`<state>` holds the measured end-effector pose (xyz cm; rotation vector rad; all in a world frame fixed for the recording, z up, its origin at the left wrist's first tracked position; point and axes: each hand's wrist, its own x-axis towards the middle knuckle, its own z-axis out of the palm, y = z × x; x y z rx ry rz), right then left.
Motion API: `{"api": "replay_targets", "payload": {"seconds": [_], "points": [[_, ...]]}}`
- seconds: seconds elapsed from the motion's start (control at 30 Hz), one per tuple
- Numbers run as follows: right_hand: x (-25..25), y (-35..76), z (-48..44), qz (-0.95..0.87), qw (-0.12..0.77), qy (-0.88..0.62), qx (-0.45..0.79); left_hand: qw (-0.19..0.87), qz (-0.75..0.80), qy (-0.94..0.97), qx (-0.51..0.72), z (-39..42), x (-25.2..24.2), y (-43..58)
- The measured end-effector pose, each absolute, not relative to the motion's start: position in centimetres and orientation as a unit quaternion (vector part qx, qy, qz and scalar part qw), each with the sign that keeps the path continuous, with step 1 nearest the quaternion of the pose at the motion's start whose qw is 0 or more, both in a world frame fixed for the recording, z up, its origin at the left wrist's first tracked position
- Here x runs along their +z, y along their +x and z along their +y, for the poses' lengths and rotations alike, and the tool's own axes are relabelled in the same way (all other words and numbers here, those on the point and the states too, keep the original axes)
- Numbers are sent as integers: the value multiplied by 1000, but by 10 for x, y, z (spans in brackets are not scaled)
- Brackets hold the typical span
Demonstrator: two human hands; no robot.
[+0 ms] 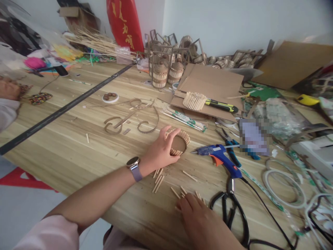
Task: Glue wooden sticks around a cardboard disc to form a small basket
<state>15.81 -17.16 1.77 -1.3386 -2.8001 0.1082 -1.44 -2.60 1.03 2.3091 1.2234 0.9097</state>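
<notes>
In the middle of the table, my left hand (164, 149), wearing a watch, grips a small round basket base (179, 143) by its rim. Short wooden sticks stand around its brown disc. Lower down, my right hand (194, 211) rests on the tabletop among loose wooden sticks (158, 182), with its fingers bent and close together. Its fingertips are partly hidden, so what they pinch is unclear. A blue glue gun (220, 156) lies right of the basket base, its nozzle pointing toward it.
Pliers (229, 146) and black-handled cutters (231, 211) lie at the right, near tape rolls (284, 187) and a cord. Cardboard (212, 83) carries a stick bundle (194, 101) and a utility knife (221, 105). Small lanterns (160, 74) stand behind. Another person's hand (9, 88) is at far left.
</notes>
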Motion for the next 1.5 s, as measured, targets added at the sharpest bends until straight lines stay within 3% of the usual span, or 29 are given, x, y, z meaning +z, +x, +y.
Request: {"api": "replay_targets", "payload": {"seconds": [0.17, 0.4, 0.57, 1.5], "points": [[22, 160, -171, -894, 55, -439, 69, 186, 436, 820, 322, -26, 10, -14], [79, 180, -115, -803, 180, -522, 224, 193, 432, 819, 326, -25, 11, -14], [73, 183, -63, -749, 221, -562, 273, 208, 424, 816, 333, -22, 7, -14], [43, 170, -51, -767, 213, -557, 236, 201, 409, 821, 345, -17, 3, -16]]}}
